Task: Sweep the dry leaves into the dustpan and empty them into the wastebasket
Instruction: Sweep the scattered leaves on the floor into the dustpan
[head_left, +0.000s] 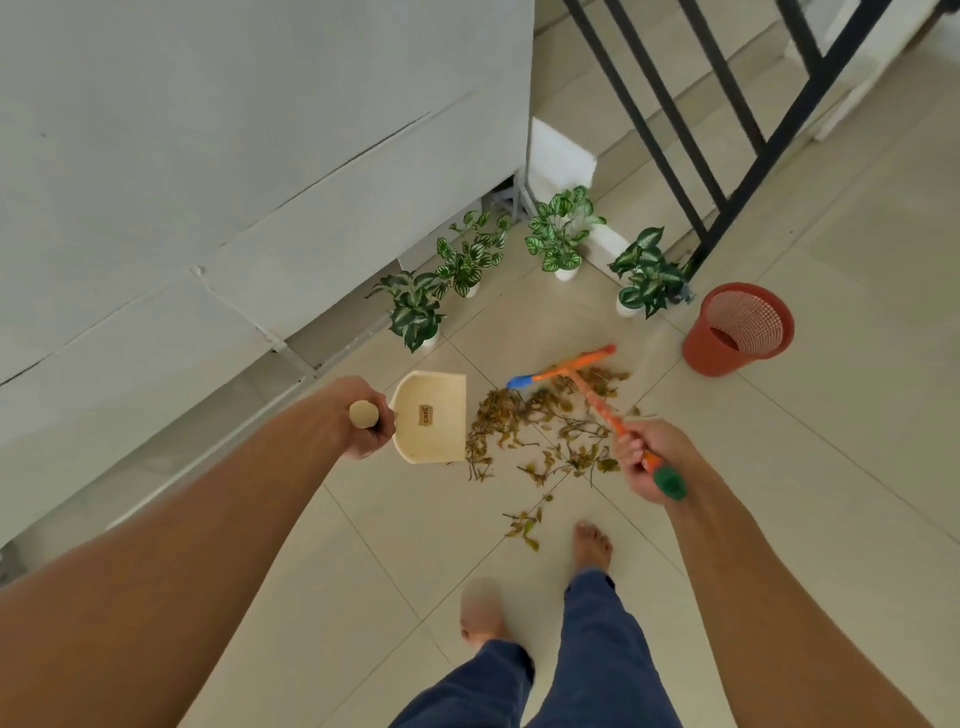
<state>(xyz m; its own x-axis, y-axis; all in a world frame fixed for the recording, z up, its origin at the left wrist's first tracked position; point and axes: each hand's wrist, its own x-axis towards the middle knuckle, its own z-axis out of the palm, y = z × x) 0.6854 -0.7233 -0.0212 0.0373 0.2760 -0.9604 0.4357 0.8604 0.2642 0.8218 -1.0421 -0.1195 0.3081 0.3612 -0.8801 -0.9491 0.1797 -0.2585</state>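
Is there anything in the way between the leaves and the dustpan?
Nothing visible. The dry leaves lie on bare tile right against the open edge of the dustpan, which the left hand holds. The broom in the right hand sits on the far side, ready to push them in.

4 potted plants (558, 234) – 1 dustpan (431, 415), 1 broom (582, 382), 1 wastebasket (737, 330), 1 leaf pile (540, 421), 2 hands (363, 423).

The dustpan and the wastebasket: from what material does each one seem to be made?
The dustpan looks like matte cream plastic, a smooth moulded scoop with raised sides; its handle end in the left hand may be wood, hard to tell. The wastebasket looks like red-brown plastic, its upper wall a fine open mesh that lets light through.
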